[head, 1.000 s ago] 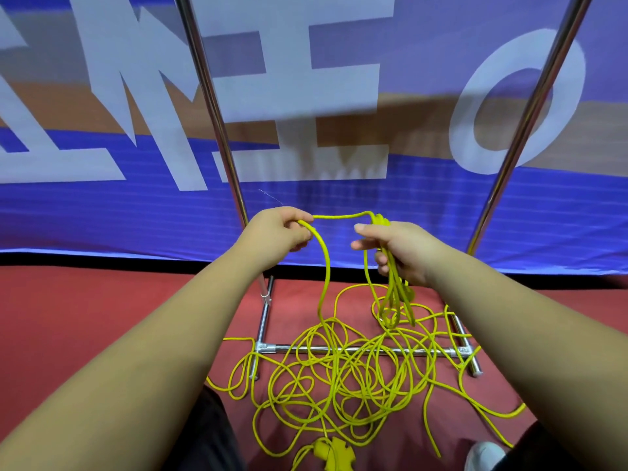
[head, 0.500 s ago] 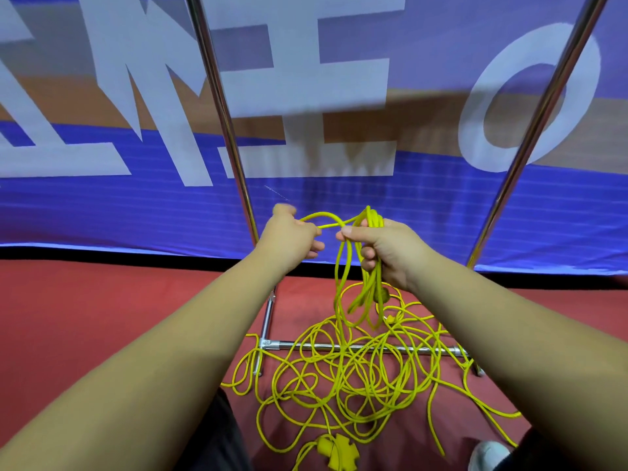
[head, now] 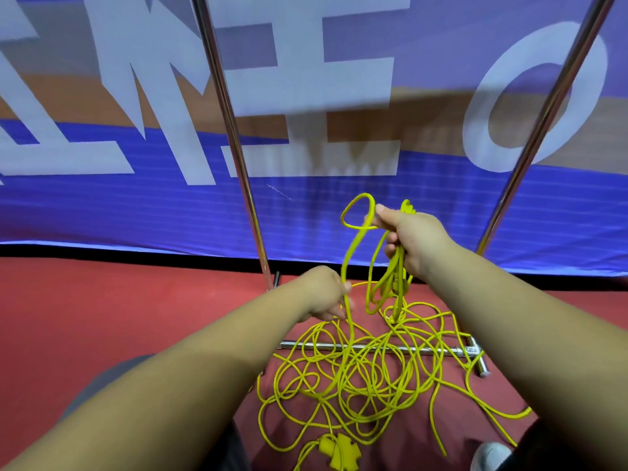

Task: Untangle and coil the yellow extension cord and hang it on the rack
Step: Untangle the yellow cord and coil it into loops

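The yellow extension cord (head: 370,379) lies in a loose tangle on the red floor, draped over the rack's base bar. Its yellow socket end (head: 338,452) sits at the bottom edge. My right hand (head: 413,237) is raised and grips several gathered loops, with one small loop sticking up to its left. My left hand (head: 324,294) is lower, its fingers curled round a single strand that runs up to the right hand. The metal rack (head: 234,144) stands behind the cord; its two chrome uprights rise past both hands.
A blue, white and brown banner (head: 306,113) hangs right behind the rack. The rack's base bar (head: 377,348) and right foot (head: 479,363) lie on the red floor. A white shoe (head: 489,457) shows at the bottom right.
My left hand dropped from beside the right hand down along the strand toward the floor. The right hand stayed raised with its loops and shifted slightly right.
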### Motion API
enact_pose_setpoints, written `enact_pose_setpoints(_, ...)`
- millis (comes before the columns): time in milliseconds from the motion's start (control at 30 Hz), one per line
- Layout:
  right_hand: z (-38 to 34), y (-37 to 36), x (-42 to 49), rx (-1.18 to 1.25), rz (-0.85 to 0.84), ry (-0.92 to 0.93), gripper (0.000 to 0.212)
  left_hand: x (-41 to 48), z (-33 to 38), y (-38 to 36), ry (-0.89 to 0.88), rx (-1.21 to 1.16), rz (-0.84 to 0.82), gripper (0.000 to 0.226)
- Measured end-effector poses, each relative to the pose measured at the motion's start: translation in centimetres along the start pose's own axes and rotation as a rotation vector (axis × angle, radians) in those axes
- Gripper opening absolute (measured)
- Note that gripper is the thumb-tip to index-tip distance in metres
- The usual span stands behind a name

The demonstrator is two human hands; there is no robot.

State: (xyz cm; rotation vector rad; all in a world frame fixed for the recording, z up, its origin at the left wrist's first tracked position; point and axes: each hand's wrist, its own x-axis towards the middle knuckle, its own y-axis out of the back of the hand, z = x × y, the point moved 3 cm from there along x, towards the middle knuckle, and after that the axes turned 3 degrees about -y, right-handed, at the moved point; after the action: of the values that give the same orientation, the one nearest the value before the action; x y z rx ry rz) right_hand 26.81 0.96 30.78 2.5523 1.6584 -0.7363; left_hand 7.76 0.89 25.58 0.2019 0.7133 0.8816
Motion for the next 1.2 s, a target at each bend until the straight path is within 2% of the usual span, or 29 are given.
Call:
enact_pose_setpoints(100,0.7,1.3,0.6,-0.102,0.097,-0.044,0.016,-0.9,1.4,2.6,0.141,-0.455,0.230,0.021)
enact_pose_setpoints(167,1.2,2.2,1.2,-0.146,0.142,-0.082,0.013,-1.2,1.5,4.9,0.205,-0.656,0.368,0.022)
enact_pose_setpoints(200,1.5,2.6,1.5,-0.162,0.154,-0.097,0.013,-1.2,1.3,5.8,0.238,-0.714,0.382,0.022)
enact_pose_setpoints(267,1.6,3.0,1.8,-0.193,0.157,-0.111,0.013,-1.2,0.7,7.0,0.320,-0.678,0.310,0.015)
enact_pose_setpoints(333,1.6,3.0,2.0,-0.207,0.155,-0.101,0.017,-1.6,0.2,7.5,0.332,-0.372,0.189,0.010)
enact_pose_setpoints(400,1.5,2.9,2.0,-0.210,0.167,-0.089,0.019,-2.2,0.5,8.1,0.257,0.227,0.140,0.002)
enact_pose_setpoints(467,1.3,2.8,2.0,-0.218,0.176,-0.078,0.019,-2.3,1.2,8.2,0.159,0.800,0.152,0.022)
enact_pose_setpoints(533,0.9,2.7,1.9,-0.230,0.185,-0.063,0.019,-2.3,1.6,7.7,0.040,1.136,0.105,0.028)
enact_pose_setpoints(567,0.8,2.6,1.9,-0.237,0.182,-0.055,0.019,-2.1,1.5,7.3,-0.029,1.195,0.034,0.029)
enact_pose_setpoints(700,0.4,2.3,1.8,-0.312,0.108,-0.018,0.018,-2.2,1.8,7.1,-0.298,1.006,-0.219,0.029)
enact_pose_setpoints(800,0.5,1.9,1.4,-0.423,-0.012,0.008,0.021,-3.1,3.4,7.1,-0.483,0.768,-0.247,0.030)
enact_pose_setpoints(900,1.0,1.0,0.7,-0.491,-0.164,-0.039,0.017,-3.4,4.5,7.7,-0.574,0.564,-0.119,0.029)
enact_pose_setpoints(1067,2.1,-0.7,-1.1,-0.565,-0.365,-0.151,0.017,-2.8,4.8,8.8,-0.525,0.308,0.198,0.017)
enact_pose_setpoints(1200,2.9,-1.8,-2.0,-0.575,-0.458,-0.195,0.016,-2.7,5.1,9.2,-0.557,0.198,0.231,0.011)
